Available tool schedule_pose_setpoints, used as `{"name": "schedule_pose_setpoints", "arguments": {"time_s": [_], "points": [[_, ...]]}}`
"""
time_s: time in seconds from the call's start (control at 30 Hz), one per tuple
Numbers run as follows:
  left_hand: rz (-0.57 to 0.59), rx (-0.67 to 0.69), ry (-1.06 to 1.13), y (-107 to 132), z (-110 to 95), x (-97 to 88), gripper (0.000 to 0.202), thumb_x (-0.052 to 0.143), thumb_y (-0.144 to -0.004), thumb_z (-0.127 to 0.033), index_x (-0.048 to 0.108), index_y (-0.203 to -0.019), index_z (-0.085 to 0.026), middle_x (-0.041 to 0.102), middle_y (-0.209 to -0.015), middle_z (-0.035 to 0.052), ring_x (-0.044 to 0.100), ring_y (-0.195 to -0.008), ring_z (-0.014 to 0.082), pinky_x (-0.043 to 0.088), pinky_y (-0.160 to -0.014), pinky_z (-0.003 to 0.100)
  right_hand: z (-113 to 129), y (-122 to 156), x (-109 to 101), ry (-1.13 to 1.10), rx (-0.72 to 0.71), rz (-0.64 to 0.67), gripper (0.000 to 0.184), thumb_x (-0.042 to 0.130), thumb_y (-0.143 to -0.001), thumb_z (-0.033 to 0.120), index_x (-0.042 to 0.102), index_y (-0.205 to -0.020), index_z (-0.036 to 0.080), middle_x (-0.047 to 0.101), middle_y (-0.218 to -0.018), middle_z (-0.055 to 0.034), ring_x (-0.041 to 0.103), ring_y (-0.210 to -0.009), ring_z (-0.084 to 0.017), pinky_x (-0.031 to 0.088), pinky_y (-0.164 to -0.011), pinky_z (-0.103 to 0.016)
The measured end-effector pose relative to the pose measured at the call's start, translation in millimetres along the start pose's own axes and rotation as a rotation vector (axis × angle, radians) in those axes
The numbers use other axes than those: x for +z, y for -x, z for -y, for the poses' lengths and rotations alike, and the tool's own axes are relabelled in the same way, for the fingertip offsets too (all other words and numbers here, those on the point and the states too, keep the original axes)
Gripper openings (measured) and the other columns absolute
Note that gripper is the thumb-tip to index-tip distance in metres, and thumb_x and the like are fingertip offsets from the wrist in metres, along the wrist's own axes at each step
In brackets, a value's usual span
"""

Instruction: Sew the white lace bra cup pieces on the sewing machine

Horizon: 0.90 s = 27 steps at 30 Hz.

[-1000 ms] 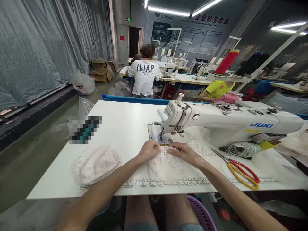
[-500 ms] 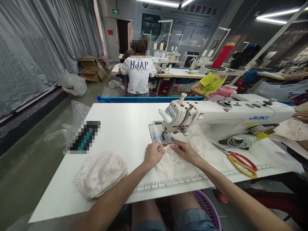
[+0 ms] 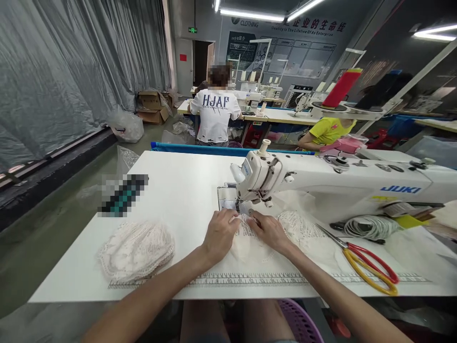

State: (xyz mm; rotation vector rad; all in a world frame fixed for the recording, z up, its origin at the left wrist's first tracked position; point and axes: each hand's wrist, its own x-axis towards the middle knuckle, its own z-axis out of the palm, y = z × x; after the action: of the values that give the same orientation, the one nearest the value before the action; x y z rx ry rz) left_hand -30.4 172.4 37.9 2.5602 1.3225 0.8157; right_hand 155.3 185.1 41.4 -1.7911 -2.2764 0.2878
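Observation:
A cream lace-trimmed fabric piece (image 3: 245, 247) lies in front of the sewing machine's needle area (image 3: 238, 206), its gathered lace edge towards the presser foot. My left hand (image 3: 220, 234) grips the left side of that edge, fingers bent over it. On the other side my right hand (image 3: 268, 232) pinches the same edge between thumb and fingers. Both hands rest low on the table, close to the needle plate. More cream lace (image 3: 302, 225) spreads just right of my right hand. A pile of lace pieces (image 3: 137, 250) sits left of my left forearm.
The white sewing machine (image 3: 342, 183) spans the right side. Scissors with red and yellow handles (image 3: 371, 267) lie right of my right forearm, near a coiled cable (image 3: 371, 226). A ruler strip (image 3: 250, 280) runs along the front edge. Two people work beyond the table.
The camera view has shifted, moving the scene. My left hand has turned flatter over the lace edge; my right hand stays at the fabric. The fabric remains by the needle.

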Motion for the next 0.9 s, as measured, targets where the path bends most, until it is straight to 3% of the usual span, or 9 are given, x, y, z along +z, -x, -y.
{"name": "schedule_pose_setpoints", "arguments": {"time_s": [0.07, 0.2, 0.3, 0.4, 0.5, 0.7, 0.9], "points": [[0.053, 0.088, -0.071, -0.9, 0.7, 5.2, 0.016, 0.051, -0.085, -0.007, 0.06, -0.093, -0.016, 0.061, -0.108, 0.0047, 0.054, -0.1, 0.0191, 0.041, -0.084, 0.037, -4.2, -1.2, 0.9, 0.032, -0.028, -0.003, 0.019, 0.038, -0.09, 0.03, 0.053, -0.084, 0.02, 0.057, -0.06, 0.0007, 0.054, -0.055, -0.016, 0.026, -0.047, -0.022], [0.139, 0.139, -0.149, -0.2, 3.1, 8.8, 0.014, 0.052, -0.087, -0.013, 0.059, -0.098, -0.018, 0.062, -0.112, 0.0039, 0.055, -0.102, 0.0183, 0.037, -0.084, 0.038, -10.6, -2.7, -2.9, 0.099, -0.085, -0.051, 0.009, 0.045, -0.087, 0.024, 0.054, -0.085, 0.02, 0.059, -0.063, -0.0006, 0.054, -0.052, -0.017, 0.025, -0.048, -0.023], [0.16, 0.152, -0.218, 0.5, 1.1, 6.2, 0.018, 0.05, -0.087, -0.01, 0.057, -0.102, -0.018, 0.061, -0.116, 0.0042, 0.055, -0.102, 0.0181, 0.035, -0.083, 0.038, -10.9, 1.8, -6.9, 0.141, -0.127, -0.141, 0.011, 0.047, -0.085, 0.016, 0.055, -0.092, 0.016, 0.063, -0.082, -0.0096, 0.058, -0.072, -0.023, 0.033, -0.059, -0.029], [0.176, 0.172, -0.272, 0.3, -2.7, 4.3, 0.02, 0.046, -0.089, -0.009, 0.055, -0.105, -0.018, 0.061, -0.115, 0.0042, 0.055, -0.099, 0.0178, 0.034, -0.081, 0.037, -6.6, 11.1, -7.1, 0.147, -0.344, -0.253, 0.02, 0.04, -0.087, 0.008, 0.056, -0.096, 0.015, 0.061, -0.101, -0.0132, 0.055, -0.09, -0.025, 0.036, -0.073, -0.034], [0.168, 0.192, -0.31, 1.1, -5.9, 4.1, 0.022, 0.043, -0.09, -0.007, 0.052, -0.108, -0.016, 0.06, -0.116, 0.0047, 0.055, -0.1, 0.0178, 0.034, -0.081, 0.037, -3.2, 18.3, -2.5, 0.142, -0.582, -0.293, 0.025, 0.035, -0.09, 0.005, 0.058, -0.094, 0.015, 0.062, -0.098, -0.0096, 0.056, -0.087, -0.021, 0.037, -0.076, -0.034], [0.159, 0.203, -0.335, -1.8, -4.1, 6.2, 0.022, 0.043, -0.088, -0.004, 0.053, -0.104, -0.016, 0.057, -0.119, 0.007, 0.054, -0.1, 0.0176, 0.036, -0.083, 0.037, -11.2, 11.4, 6.9, 0.26, -0.558, -0.322, 0.018, 0.043, -0.092, 0.015, 0.06, -0.094, 0.013, 0.065, -0.097, -0.0112, 0.06, -0.085, -0.023, 0.036, -0.075, -0.036], [0.139, 0.154, -0.333, -24.1, 14.0, 16.8, 0.016, 0.041, -0.09, -0.009, 0.055, -0.089, -0.016, 0.062, -0.11, 0.0074, 0.053, -0.098, 0.0197, 0.035, -0.082, 0.038, -23.2, -14.9, 12.5, 0.288, -0.5, -0.328, 0.018, 0.045, -0.092, 0.021, 0.061, -0.1, 0.015, 0.068, -0.098, -0.0112, 0.061, -0.074, -0.021, 0.034, -0.077, -0.037]]}}
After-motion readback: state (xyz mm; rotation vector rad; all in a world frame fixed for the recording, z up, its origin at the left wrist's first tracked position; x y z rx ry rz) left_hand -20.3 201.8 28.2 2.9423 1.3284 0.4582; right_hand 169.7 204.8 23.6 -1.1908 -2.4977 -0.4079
